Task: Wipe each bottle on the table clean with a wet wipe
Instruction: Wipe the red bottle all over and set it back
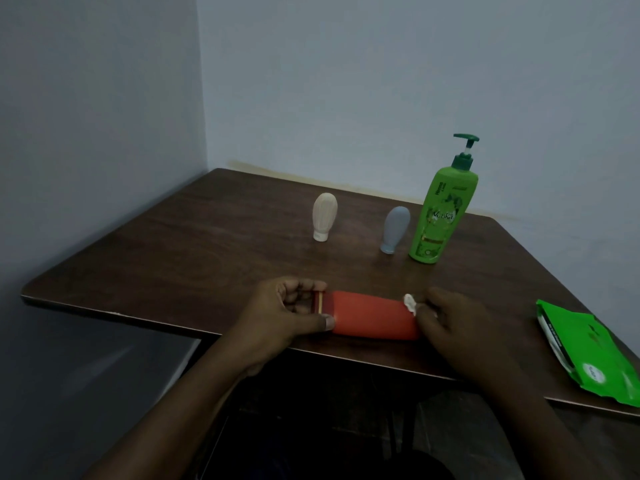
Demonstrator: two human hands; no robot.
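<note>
Head view, red bottle (374, 318) sideways between left hand (287, 313) gripping its cap, right hand (460, 323) pinching wet wipe (410, 303)

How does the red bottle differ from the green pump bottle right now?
The red bottle lies sideways at the near edge of the table; the green pump bottle stands upright farther back. The left hand grips the red bottle's cap end and the right hand holds a white wipe at its other end; the green pump bottle is untouched. Both are at that table.
</note>
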